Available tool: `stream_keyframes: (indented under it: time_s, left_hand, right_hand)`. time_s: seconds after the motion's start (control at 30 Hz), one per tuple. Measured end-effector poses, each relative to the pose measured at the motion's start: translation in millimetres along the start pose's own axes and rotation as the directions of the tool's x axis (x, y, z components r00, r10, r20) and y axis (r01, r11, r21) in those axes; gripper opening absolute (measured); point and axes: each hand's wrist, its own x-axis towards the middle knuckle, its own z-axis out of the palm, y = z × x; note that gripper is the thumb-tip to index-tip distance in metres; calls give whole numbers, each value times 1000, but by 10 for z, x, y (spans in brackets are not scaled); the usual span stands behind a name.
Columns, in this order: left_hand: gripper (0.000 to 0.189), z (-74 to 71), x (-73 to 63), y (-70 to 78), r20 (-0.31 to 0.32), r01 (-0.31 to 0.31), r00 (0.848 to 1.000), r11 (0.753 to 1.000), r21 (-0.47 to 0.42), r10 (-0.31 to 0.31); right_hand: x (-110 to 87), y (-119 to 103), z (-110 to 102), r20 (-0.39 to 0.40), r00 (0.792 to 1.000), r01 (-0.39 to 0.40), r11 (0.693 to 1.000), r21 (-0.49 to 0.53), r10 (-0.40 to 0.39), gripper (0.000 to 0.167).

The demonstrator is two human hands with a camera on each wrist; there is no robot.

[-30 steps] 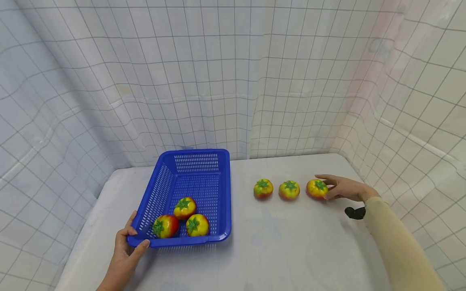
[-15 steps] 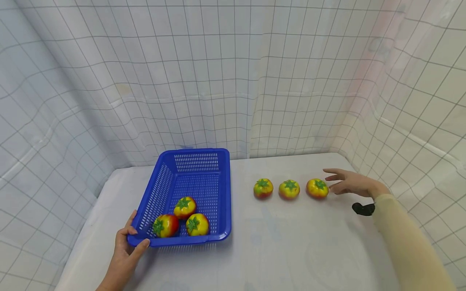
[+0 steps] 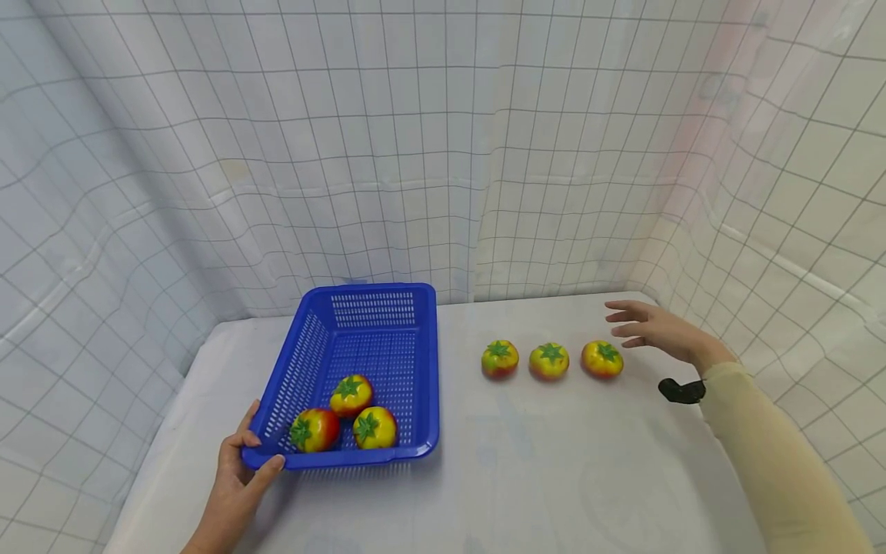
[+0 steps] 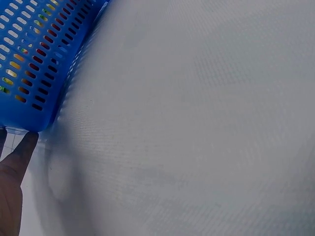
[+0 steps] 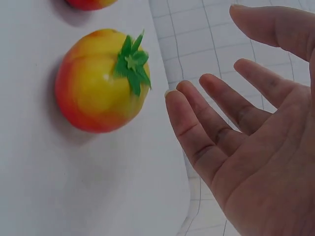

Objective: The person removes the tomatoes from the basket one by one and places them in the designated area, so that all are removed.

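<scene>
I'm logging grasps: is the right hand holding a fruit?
No, the right hand holds nothing, and a gap separates its fingertips from the nearest fruit.

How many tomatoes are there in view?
6: three tomatoes in the near part of the blue basket, three more in a row on the white table.

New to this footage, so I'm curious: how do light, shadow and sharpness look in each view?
Head view: fairly even light, a soft shadow on the white table beside the right sleeve; left wrist view: hazy, the left hand dark near a blurry shadow; right wrist view: small highlight on the yellow-red tomato, soft shadow beside it, the right hand dimmer than the table.
</scene>
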Motion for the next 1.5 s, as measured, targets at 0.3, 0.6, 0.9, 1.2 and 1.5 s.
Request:
stream_keyframes:
  time_s: [0.3,0.6,0.9,1.2,1.5]
  left_hand:
    - [39,-15,7,-3,-17,2,1000,1000,17,-1]
    - [41,-22,-8,27,-4,7,1000,997,72,-7]
    - [37,-30,-7,1,1,-26,1000,1000,14,26]
    - [35,-20,-5,-1,2,-27,1000,1000,-11,27]
    - [35,-29,-14,-18,13,-64,998,998,-28,64]
  right_hand:
    - [183,-200,231,22,998,64,996,-57,-63,65]
    - [325,-440,476,85,993,86,995,-50,-82,63]
    - [461,-665,698,146,982,124,992,-38,-117,66]
    - [618,-895,923,198,969,149,989,-8,-144,68]
    - [759,-1136,1142,251,949,203,979,-11,-194,68]
